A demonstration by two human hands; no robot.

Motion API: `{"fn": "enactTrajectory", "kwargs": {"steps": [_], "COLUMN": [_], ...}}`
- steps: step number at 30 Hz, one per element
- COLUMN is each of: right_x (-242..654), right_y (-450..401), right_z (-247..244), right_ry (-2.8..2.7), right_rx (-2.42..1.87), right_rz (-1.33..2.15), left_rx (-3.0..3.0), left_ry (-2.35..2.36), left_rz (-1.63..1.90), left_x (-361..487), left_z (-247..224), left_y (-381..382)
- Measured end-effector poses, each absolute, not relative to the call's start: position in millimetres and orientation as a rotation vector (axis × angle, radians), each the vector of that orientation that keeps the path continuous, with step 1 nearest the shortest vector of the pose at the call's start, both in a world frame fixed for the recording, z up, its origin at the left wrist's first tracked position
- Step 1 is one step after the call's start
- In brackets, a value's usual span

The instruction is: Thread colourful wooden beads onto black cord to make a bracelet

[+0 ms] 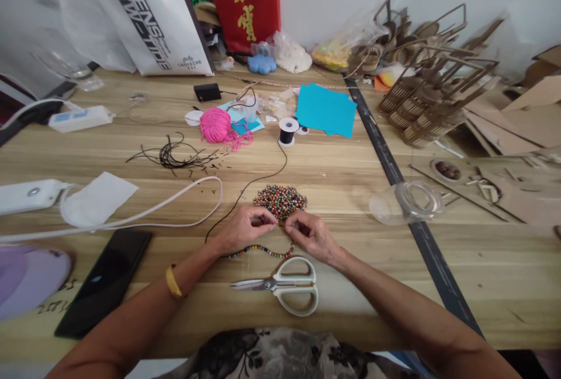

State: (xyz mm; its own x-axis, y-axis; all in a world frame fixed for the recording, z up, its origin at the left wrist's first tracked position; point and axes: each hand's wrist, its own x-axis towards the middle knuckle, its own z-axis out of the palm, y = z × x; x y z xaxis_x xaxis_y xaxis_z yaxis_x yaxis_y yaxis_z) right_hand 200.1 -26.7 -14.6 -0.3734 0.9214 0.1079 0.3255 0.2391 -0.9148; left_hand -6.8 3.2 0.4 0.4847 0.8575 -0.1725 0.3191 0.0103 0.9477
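A pile of small multicoloured beads (280, 199) lies on the table just beyond my fingertips. My left hand (245, 228) is closed in a pinch at the pile's near edge; what its fingertips hold is too small to make out. Facing it, my right hand (313, 236) pinches the end of a beaded string (263, 248). That string curves along the table toward my left wrist, which hides part of it. Black cord (248, 182) runs from a spool (287, 135) down behind my left hand. Scissors (269, 284) with white handles lie slightly apart on my near side.
Left are a black phone (105, 280), a white cable (175, 197) and black cord pieces (175, 154). Pink yarn (215, 125) and blue sheets (326, 110) lie farther back. A clear plastic jar (414, 202) and wooden racks (416, 110) stand right.
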Motion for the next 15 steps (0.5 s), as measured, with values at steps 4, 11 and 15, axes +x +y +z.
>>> {"fn": "enactTrajectory", "kwargs": {"steps": [4, 11, 15], "right_x": [200.1, 199.9, 200.2], "right_y": [-26.6, -27.5, -27.7], "right_z": [-14.2, -12.9, -12.9], "right_ry": [-1.843, -1.886, -1.909], "right_rx": [-1.145, -1.12, -1.116], "right_rz": [1.122, 1.083, 1.059], "left_rx": [1.573, 1.589, 1.598], "left_ry": [1.056, 1.05, 1.03], "left_rz": [0.58, 0.583, 0.573], "left_x": [-6.5, -4.3, -2.7], "left_z": [0.4, 0.7, 0.9], "left_y": [3.8, 2.6, 1.7]}}
